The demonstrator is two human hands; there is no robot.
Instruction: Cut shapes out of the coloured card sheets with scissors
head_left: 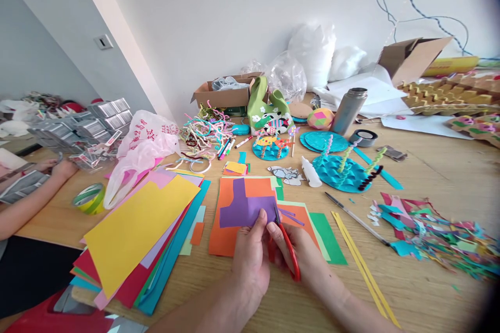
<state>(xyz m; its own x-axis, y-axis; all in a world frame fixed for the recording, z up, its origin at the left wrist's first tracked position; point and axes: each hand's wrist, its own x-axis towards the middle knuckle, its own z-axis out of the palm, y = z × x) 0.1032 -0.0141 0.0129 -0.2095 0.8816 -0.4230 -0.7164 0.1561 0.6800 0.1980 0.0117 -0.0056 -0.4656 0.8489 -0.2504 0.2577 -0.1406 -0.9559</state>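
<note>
My left hand (253, 257) pinches the lower edge of a purple paper sheet (242, 205), which has a notch cut out of its upper right. In my right hand (299, 250) are red-handled scissors (291, 252), their blades at the sheet's right edge. Thin purple strips (292, 216) lie just right of the blades. Beneath the purple sheet rests orange paper (224, 242), with pale green and dark green paper (328, 237) showing at its right.
Coloured paper sheets (140, 234) are piled at left, beside green-yellow tape (89, 199). Paper scraps (449, 239), a pen (357, 218) and yellow strips (361, 265) lie at right. Behind are blue discs with fuzzy stems (344, 173) and a metal bottle (349, 112). Another person's arm (35, 195) is far left.
</note>
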